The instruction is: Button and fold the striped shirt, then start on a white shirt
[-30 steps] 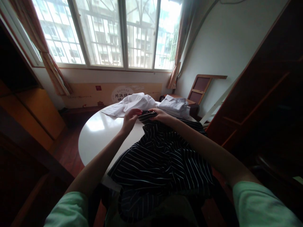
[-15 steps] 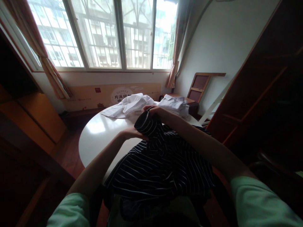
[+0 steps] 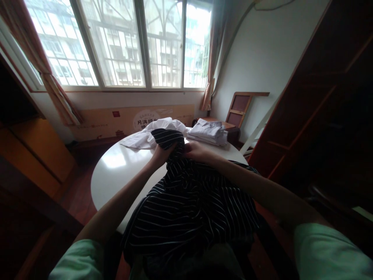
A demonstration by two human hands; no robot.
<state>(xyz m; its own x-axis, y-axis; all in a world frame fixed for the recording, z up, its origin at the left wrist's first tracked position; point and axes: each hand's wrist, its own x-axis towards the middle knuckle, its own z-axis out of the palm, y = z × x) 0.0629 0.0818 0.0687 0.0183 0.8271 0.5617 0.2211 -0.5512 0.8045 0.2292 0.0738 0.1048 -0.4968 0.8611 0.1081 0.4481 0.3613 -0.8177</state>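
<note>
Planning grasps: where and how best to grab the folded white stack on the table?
Folded white stack: probably by its near edge, from the person's side, gripping all layers; it lies flattish, layered edges facing that way. The right hand is just in front.

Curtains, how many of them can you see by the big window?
2: a left curtain beside the left end of the window, and a right curtain by its right end. No others show.

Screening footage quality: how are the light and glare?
In the head view, the white-framed glass window is partly washed out; there too, glare whitens part of the round white table, and the black cloth with white stripes fades into shadow toward the bottom edge.
</note>
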